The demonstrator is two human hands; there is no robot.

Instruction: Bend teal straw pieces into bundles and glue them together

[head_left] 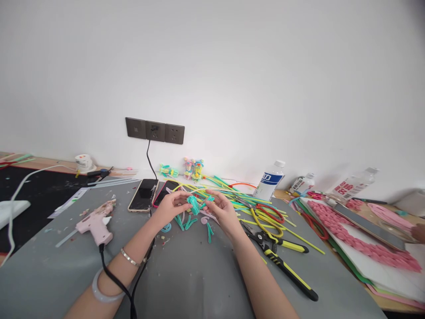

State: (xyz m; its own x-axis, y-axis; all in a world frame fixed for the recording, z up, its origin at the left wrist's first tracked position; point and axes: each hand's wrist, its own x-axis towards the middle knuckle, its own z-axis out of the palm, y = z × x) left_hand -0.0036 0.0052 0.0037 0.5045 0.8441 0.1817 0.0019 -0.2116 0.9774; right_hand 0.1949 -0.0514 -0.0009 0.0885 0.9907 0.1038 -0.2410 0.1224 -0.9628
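Note:
My left hand (170, 207) and my right hand (222, 210) meet over the grey mat (186, 270), both pinched on a small teal pipe-cleaner piece (193, 204) held between them. Short teal pipe-cleaner bits (186, 221) lie on the mat just under my hands. A heap of yellow, green and teal pipe cleaners (239, 201) spreads to the right of my right hand. Bracelets sit on my left wrist.
A pink glue gun (96, 221) lies at left with its black cord. Two phones (143, 195) lie behind my left hand. Yellow-black pliers (282, 261), a water bottle (269, 180), a wall socket (155, 130) and a white board with pink braids (361, 241) are around. Another person's hand (419, 232) shows at far right.

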